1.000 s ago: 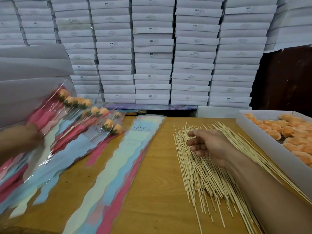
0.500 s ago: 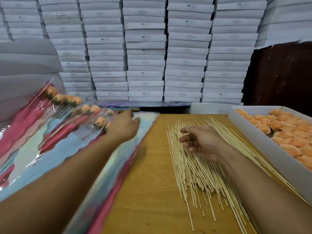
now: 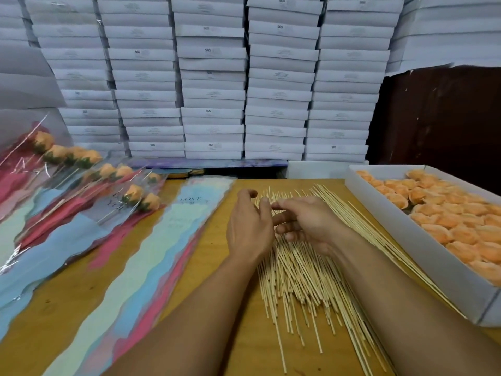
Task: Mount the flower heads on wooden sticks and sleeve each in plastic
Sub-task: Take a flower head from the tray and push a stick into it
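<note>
A loose pile of thin wooden sticks (image 3: 298,280) lies on the wooden table (image 3: 67,289) in front of me. My left hand (image 3: 249,226) hovers at the pile's left edge, thumb and curled fingers apart with nothing visible between them. My right hand (image 3: 309,221) rests on the sticks, its fingers curled toward the left hand; whether it pinches a stick is hidden. Orange flower heads (image 3: 444,221) fill a white box (image 3: 401,240) at the right. A stack of pastel plastic sleeves (image 3: 151,256) lies left of the sticks.
Several finished sleeved flowers (image 3: 132,192) lie fanned out at the far left. A wall of stacked white boxes (image 3: 211,77) closes off the back of the table. A dark panel (image 3: 439,118) stands behind the flower box.
My left arm has swung from the sleeved flowers at the left across the sleeve stack to the stick pile, and its fingers now meet my right hand's. My right hand stayed on the sticks.
</note>
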